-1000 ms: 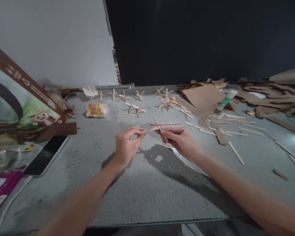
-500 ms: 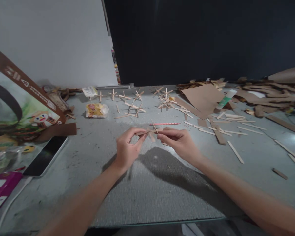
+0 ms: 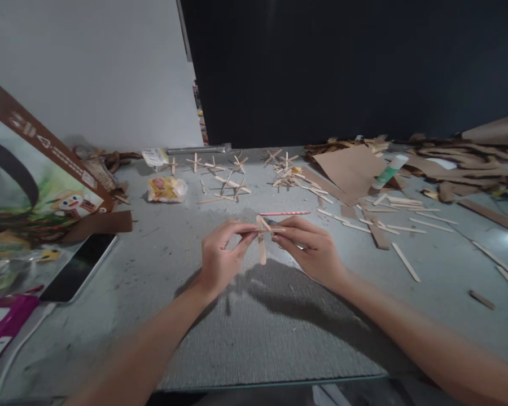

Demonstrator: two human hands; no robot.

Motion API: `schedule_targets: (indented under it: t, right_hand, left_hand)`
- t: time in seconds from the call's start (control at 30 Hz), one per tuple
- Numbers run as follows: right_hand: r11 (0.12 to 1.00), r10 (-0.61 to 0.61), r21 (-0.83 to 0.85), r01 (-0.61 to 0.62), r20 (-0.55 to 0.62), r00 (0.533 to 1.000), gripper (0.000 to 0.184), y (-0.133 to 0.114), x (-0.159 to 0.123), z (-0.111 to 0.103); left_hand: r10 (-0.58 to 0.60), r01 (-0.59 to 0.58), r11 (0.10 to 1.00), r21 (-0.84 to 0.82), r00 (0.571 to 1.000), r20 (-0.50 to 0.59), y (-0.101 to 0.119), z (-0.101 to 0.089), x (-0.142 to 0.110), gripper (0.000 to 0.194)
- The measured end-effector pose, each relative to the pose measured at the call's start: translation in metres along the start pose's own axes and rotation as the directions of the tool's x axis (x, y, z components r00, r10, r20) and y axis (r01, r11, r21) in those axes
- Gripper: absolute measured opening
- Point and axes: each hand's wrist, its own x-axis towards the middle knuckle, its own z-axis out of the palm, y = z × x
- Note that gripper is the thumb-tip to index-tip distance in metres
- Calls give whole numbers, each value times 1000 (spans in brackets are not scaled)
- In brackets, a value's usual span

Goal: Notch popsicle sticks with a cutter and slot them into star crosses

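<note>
Crossed wooden craft sticks (image 3: pixel 262 248) hang just above the table, with one flat stick pointing down towards me and others crossing near its top. My left hand (image 3: pixel 223 251) pinches the left end of the crossing stick between thumb and fingers. On the other side, my right hand (image 3: pixel 313 247) has its thumb and fingers closed round the right end; the fingers hide part of it. A red-and-white patterned pencil (image 3: pixel 284 213) lies on the table just beyond my hands.
Several crossed-stick pieces (image 3: pixel 232 183) lie at the back, near a yellow packet (image 3: pixel 166 190). Loose sticks (image 3: pixel 405 262), cardboard (image 3: pixel 345 169) and a glue stick (image 3: pixel 390 171) are on the right. A phone (image 3: pixel 80 268) and a printed bag (image 3: pixel 38 163) occupy the left.
The crossed sticks have turned in my fingers, so one stick now shows its flat face and points down towards me. My hands have shifted only slightly.
</note>
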Motion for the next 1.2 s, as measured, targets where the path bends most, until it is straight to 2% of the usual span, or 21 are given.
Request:
schedule_targets:
  t: [0.1, 0.17, 0.33, 0.43, 0.53, 0.67, 0.83, 1.03, 1.2]
  right_hand:
    - [1000, -22, -8, 22, -13, 1000, 21, 1, -1, 0]
    - [1000, -14, -19, 14, -11, 1000, 20, 1, -1, 0]
    - [998, 52, -38, -51, 15, 999, 17, 1, 0, -1]
    - [997, 77, -28, -77, 21, 997, 17, 1, 1, -1]
    - [996, 85, -13, -85, 25, 996, 17, 2, 2, -1]
    - [997, 72, 8, -72, 28, 997, 16, 2, 2, -1]
    - [997, 65, 31, -66, 36, 997, 15, 1, 2, -1]
    - [995, 84, 47, -87, 53, 995, 17, 2, 2, -2]
    - [995, 68, 67, -71, 36, 997, 17, 3, 0, -2]
  left_hand:
    - [-48, 48, 999, -20, 999, 21, 0, 0, 0, 10]
    - [-103, 107, 993, -43, 992, 72, -2, 1, -1, 11]
    - [-249, 283, 946, -157, 946, 206, -8, 5, -4, 15]
    - [-283, 340, 922, -186, 919, 274, -6, 6, -5, 18]
    - [-267, 351, 907, -235, 907, 325, 0, 5, -4, 21]
    - [-231, 350, 895, -278, 894, 384, 5, 1, -4, 37]
    - [-247, 313, 941, -127, 895, 371, 6, -1, -6, 64]
    - [-212, 248, 967, -55, 906, 366, 12, -4, -4, 71]
    - [-161, 185, 982, -34, 919, 361, 14, -5, -2, 66]
